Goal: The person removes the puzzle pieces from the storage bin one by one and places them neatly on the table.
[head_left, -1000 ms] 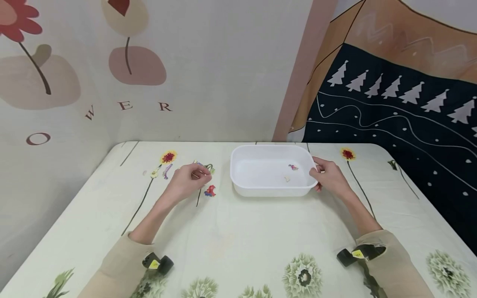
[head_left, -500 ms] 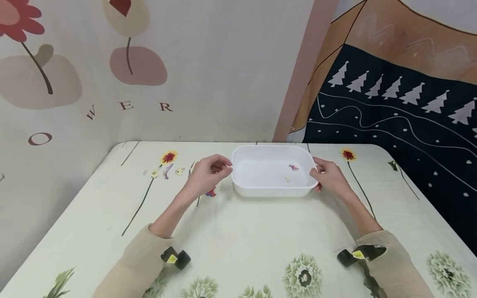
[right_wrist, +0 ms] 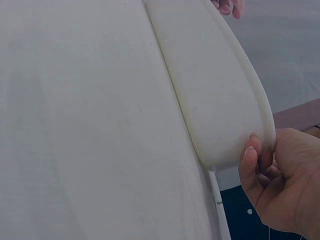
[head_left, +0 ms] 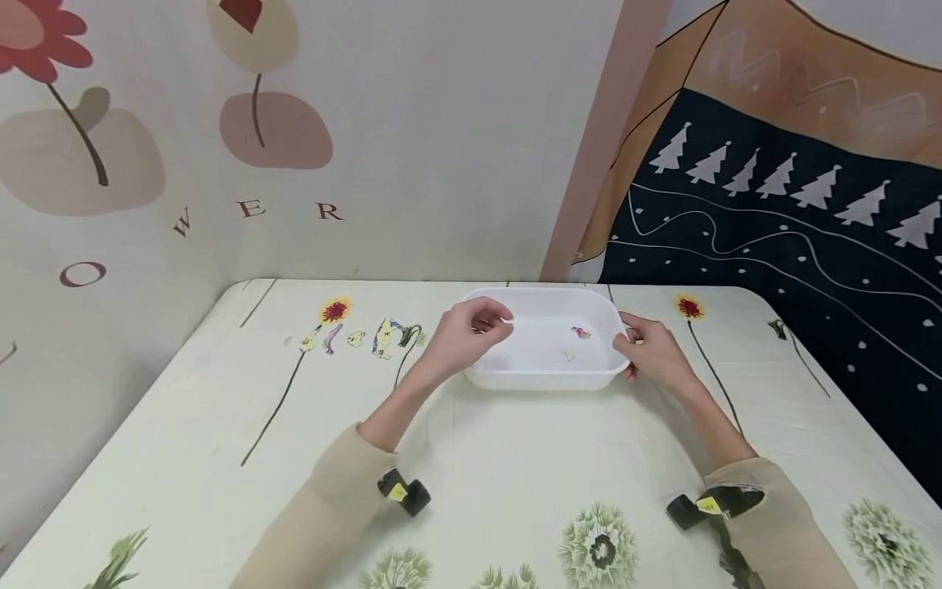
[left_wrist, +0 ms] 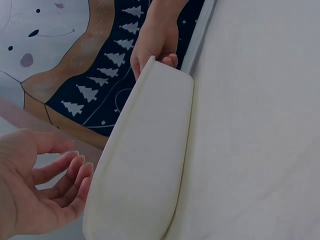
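A white plastic tub (head_left: 545, 380) stands on the flower-printed tablecloth. Two small pieces lie inside it, one pink and purple (head_left: 581, 332), one pale yellow (head_left: 569, 354). My right hand (head_left: 651, 348) grips the tub's right end, thumb over the rim and fingers beneath; the right wrist view shows this hold (right_wrist: 285, 180). Above the tub's left part is my left hand (head_left: 471, 334), thumb and forefinger tips together at what looks like a tiny pale piece, its kind too small to tell. In the left wrist view the left hand (left_wrist: 45, 185) is beside the tub wall, fingers bent.
Left of the tub lie several small colourful pieces, among them a purple one (head_left: 331, 338), a cream one (head_left: 356, 338) and a blue-yellow one (head_left: 385, 338). Flowers such as a sunflower (head_left: 335, 310) are printed on the cloth. Printed curtains hang behind the table.
My left hand has travelled right, from over the small pieces on the cloth, past the tub's left rim, to above its inside. The right hand has kept its grip on the tub.
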A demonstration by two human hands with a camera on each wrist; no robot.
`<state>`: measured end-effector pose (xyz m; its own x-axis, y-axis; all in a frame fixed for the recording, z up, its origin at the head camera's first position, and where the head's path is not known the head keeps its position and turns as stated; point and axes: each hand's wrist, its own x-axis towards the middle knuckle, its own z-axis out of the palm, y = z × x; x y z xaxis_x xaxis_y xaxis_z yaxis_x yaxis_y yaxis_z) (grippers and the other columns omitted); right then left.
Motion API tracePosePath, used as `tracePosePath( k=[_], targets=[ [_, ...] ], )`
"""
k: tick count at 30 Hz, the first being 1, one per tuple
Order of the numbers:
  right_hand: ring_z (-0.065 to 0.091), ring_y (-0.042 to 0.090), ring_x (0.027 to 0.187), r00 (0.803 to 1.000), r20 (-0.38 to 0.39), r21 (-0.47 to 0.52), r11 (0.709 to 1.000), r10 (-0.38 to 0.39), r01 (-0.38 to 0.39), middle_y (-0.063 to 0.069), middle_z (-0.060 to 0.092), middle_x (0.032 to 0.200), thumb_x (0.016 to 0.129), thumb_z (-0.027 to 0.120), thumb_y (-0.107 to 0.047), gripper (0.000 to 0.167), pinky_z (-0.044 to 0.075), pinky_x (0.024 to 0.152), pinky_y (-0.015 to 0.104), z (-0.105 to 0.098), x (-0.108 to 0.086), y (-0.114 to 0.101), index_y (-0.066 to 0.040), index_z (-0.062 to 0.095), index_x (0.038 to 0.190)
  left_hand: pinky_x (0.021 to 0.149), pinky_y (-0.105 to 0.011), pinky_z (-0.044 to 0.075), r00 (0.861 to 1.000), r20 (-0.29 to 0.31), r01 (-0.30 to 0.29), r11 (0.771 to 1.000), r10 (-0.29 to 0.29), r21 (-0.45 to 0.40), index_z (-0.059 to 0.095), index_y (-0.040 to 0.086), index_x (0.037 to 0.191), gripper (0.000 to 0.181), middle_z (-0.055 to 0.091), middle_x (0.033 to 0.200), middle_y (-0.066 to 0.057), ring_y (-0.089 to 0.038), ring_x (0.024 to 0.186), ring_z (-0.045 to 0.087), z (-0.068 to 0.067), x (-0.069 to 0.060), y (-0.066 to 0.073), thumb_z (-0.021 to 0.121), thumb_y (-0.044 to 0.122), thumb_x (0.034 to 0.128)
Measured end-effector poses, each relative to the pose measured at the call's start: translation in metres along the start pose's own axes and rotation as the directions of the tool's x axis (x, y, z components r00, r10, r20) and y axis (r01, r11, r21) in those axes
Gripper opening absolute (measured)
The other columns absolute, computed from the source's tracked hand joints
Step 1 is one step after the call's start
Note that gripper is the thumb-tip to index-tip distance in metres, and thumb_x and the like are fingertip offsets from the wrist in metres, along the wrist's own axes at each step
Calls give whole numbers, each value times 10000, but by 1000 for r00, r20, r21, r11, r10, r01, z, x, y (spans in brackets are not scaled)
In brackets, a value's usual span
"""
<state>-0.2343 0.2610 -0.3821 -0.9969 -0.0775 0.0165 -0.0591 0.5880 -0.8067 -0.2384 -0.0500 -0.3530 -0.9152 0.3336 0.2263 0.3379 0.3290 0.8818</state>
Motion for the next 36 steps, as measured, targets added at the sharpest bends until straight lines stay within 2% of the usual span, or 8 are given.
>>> tracePosePath(
  k=[5,10,22,26,30,36],
  targets=[
    [600,182,496,1000,-3,-2,1000,3,-3,192,590,823,935,499,-59,606,527,490,282,0,1,1,84,362,1507,774,-258,511,999,31,10,1000,-10,-16,702,27,1057,140,677,898,-56,-186,845,638,20,11,3,694,99,937],
    [598,177,501,1000,-1,-2,1000,11,-11,189,589,834,939,504,-64,610,528,494,280,1,1,1,81,355,1512,763,-236,501,996,64,61,998,-60,-12,708,42,1061,146,669,899,-42,-173,856,638,39,18,5,701,122,939],
    [601,177,502,1000,-2,-8,1000,17,-17,138,578,805,939,501,-64,611,534,498,285,0,1,2,71,354,1517,700,-204,451,982,90,165,986,-163,-13,715,68,1060,140,658,907,-13,-132,859,598,77,39,10,712,152,949],
    [601,181,505,1000,3,-8,1000,26,-26,131,572,808,943,501,-68,611,537,503,288,0,2,2,62,354,1521,680,-204,448,973,97,214,977,-211,-18,713,67,1062,155,656,929,-16,-127,836,579,85,46,11,717,175,950],
    [601,183,502,1000,3,-10,1000,19,-19,139,571,807,943,501,-72,609,535,501,288,0,2,2,59,358,1521,667,-215,455,957,111,273,962,-269,-21,704,51,1061,167,650,937,-36,-142,807,579,90,51,10,716,174,949],
    [602,181,494,1000,3,2,1000,4,-4,181,581,814,931,502,-57,614,533,490,292,0,1,3,72,359,1514,666,-247,454,929,144,336,940,-342,65,682,43,1076,166,636,949,-53,-158,797,581,93,55,8,700,157,957]
  ],
)
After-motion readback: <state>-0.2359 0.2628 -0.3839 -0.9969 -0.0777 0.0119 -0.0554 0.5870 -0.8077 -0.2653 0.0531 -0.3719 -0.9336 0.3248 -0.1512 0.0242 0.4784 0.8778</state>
